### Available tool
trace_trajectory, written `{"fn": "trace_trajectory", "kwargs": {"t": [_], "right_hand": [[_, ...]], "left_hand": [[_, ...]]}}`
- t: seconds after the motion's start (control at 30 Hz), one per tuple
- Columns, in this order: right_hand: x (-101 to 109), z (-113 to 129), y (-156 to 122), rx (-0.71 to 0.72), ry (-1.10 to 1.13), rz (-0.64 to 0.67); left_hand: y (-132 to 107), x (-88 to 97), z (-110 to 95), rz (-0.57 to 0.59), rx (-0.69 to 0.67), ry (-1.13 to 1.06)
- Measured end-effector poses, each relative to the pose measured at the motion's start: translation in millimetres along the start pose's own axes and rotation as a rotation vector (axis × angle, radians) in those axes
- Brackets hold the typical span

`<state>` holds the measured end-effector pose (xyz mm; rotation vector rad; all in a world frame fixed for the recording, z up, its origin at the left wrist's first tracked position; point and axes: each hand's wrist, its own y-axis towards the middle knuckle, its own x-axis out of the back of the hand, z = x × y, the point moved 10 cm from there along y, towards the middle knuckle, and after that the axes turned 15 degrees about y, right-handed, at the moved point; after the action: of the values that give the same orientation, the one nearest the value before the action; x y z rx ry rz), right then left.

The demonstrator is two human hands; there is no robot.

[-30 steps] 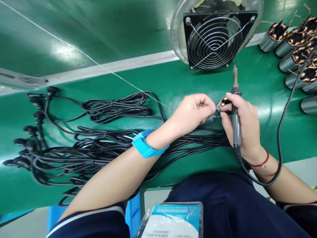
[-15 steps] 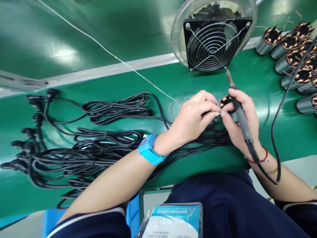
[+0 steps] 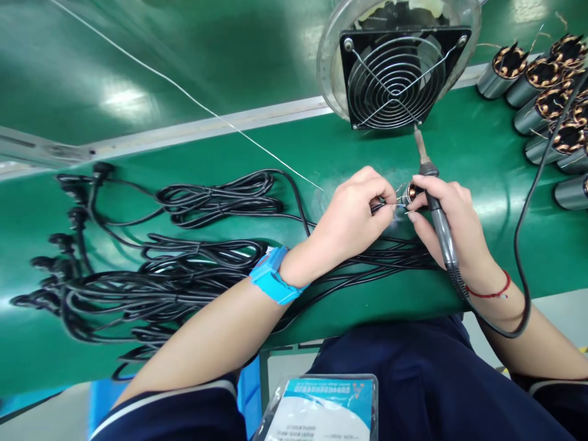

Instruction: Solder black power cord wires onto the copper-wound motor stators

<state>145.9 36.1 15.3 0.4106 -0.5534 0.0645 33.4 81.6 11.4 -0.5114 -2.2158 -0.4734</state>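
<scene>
My left hand (image 3: 353,211) is closed, thumb and fingertips pinching the end of a black power cord; a thin wire lead (image 3: 401,206) sticks out toward the right. Across my right hand (image 3: 459,226) lies a soldering iron (image 3: 441,229), gripped with its metal tip pointing up and away, just below the fan. Right beside my right fingertips is a small motor stator (image 3: 408,195) with copper windings and fine loose wires, partly hidden by the fingers. Whether those fingers also grip the stator is unclear.
A fan with a wire guard (image 3: 395,92) stands at the back. Several coiled black power cords (image 3: 206,257) spread over the left of the green bench (image 3: 275,147). Solder wire (image 3: 220,116) hangs in from upper left. Several stators (image 3: 546,104) stand at right.
My left fingers have drawn left, away from the right hand, leaving a small gap where the wire lead shows. The right fingers have opened slightly, and the iron has tilted a little.
</scene>
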Motion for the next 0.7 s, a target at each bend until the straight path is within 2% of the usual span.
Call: {"fn": "trace_trajectory", "kwargs": {"t": [0.13, 0.27, 0.4, 0.53, 0.7], "right_hand": [[3.1, -6.8, 5.3, -0.033, -0.084, -0.067], [6.9, 3.3, 3.0, 0.014, -0.109, -0.078], [25.9, 18.4, -16.9, 0.079, -0.004, -0.193], [45.5, 20.0, -47.1, 0.124, 0.139, -0.352], [39.5, 24.6, -64.5, 0.222, 0.141, -0.266]], "left_hand": [[2.2, -2.0, 7.4, 0.002, 0.084, -0.048], [3.2, -6.1, 11.0, 0.033, 0.129, -0.116], [2.2, -8.6, 10.4, 0.046, 0.129, -0.137], [1.4, -5.8, 6.4, 0.011, 0.107, -0.096], [0.6, -2.0, 3.5, -0.033, 0.088, -0.06]]}}
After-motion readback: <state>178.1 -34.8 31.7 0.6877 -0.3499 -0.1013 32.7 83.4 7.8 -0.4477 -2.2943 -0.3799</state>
